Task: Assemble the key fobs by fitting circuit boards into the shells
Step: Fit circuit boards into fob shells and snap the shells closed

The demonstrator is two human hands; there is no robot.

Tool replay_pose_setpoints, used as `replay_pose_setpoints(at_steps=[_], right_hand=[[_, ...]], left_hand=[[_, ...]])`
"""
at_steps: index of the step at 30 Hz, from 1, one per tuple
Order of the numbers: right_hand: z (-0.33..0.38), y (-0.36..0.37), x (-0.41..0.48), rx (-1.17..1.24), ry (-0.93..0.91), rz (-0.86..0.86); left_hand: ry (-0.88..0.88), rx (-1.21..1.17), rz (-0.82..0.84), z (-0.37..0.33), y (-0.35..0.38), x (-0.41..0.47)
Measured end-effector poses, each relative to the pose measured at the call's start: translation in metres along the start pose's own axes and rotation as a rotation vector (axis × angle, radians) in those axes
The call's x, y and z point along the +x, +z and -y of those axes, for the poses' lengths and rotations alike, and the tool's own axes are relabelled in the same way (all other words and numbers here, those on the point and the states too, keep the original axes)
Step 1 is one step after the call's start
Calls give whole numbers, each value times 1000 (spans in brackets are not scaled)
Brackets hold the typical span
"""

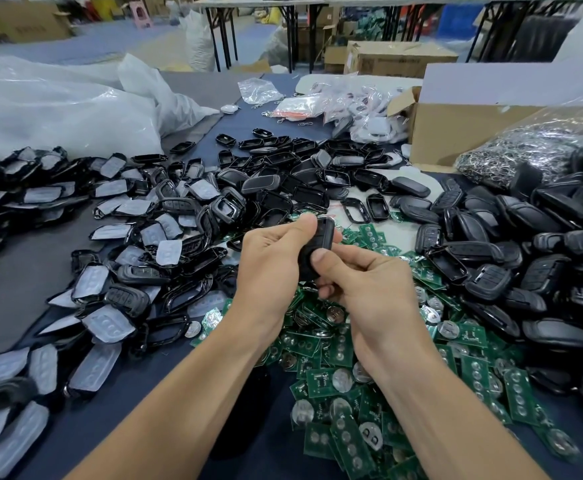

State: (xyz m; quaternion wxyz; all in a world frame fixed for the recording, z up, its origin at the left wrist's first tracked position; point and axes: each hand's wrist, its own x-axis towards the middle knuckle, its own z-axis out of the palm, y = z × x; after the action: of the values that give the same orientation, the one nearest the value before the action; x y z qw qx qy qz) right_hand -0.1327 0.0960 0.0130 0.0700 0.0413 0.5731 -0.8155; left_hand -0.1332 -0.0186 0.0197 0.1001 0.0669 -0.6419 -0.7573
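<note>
Both my hands hold one black key fob shell [322,237] upright above the table's middle. My left hand [276,251] grips its upper left side, thumb on the top edge. My right hand [359,278] pinches its lower part, thumb pressed on the front. Whether a board sits inside the shell is hidden. Green circuit boards [338,375] with round coin cells lie heaped under and to the right of my hands. Shell halves with grey rubber pads [110,320] spread across the left. Closed black fobs [525,271] pile up on the right.
Empty black shell frames [283,181] lie at the middle back. A cardboard box [463,133] and a clear bag of metal key rings [525,150] stand at the back right. Large white plastic bags [58,105] fill the back left. Small packed bags [345,102] lie behind.
</note>
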Motion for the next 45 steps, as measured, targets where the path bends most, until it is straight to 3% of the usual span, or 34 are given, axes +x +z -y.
replay_pose_setpoints(at_steps=[12,17,18,22,24,27,31,34,38,41,45], right_hand=[[3,-7,2,-170,-90,35],[15,-15,9,-429,-125,-44],[22,-22,12,-360,-127,-81],[56,-57,17,413,-209,-198],[55,-60,20,427,-190,-223],[41,-40,24,116,-103,-270],[36,-15,43,-490,-238,-217],[39,-3,79,-933,-290,-70],[38,10,134,-1566,-177,146],[28,16,151,-1641,-156,264],[11,10,153,-1484,-279,101]], left_hand=[[113,30,-9,5,1,0],[-17,17,0,4,-7,4],[-37,7,2,3,-9,5],[-48,-14,-19,-3,-14,9],[-45,-13,-46,-3,-15,12],[-46,25,-116,-1,-18,15],[-43,-17,-251,-4,-27,22],[-51,-61,-338,-6,-33,27],[-54,-39,-393,-7,-37,32],[-64,-27,-392,-6,-38,34],[-53,0,-380,-5,-38,35]])
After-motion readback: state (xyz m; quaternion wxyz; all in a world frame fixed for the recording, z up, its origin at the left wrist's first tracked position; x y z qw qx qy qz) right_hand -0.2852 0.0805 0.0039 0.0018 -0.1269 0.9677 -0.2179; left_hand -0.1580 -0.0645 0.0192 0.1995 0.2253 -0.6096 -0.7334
